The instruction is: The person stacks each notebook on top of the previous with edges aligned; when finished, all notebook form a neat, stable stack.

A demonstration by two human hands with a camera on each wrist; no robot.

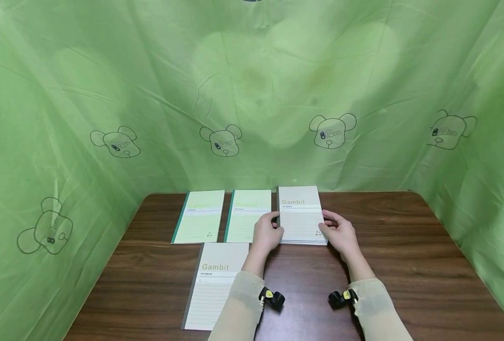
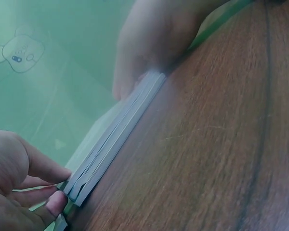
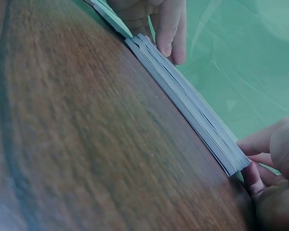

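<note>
A stack of white Gambit notebooks (image 1: 300, 219) with grey spines lies flat near the table's back edge. My left hand (image 1: 266, 234) holds the stack's left edge, thumb toward the near corner. Opposite it, my right hand (image 1: 340, 235) grips the right edge, its thumb by the top cover. Both wrist views show the layered near edge of the stack (image 2: 116, 142), with small gaps between the notebooks. Fingers of the left hand (image 2: 19, 178) meet one corner in the left wrist view. In the right wrist view, the right hand (image 3: 274, 168) meets the other corner.
Two pale green notebooks, one at far left (image 1: 200, 220) and one beside the stack (image 1: 249, 222), lie with green spines leftward. A single white notebook (image 1: 211, 303) lies nearer, partly under the left sleeve. Green fabric (image 1: 269, 94) surrounds the brown wooden table (image 1: 405, 255).
</note>
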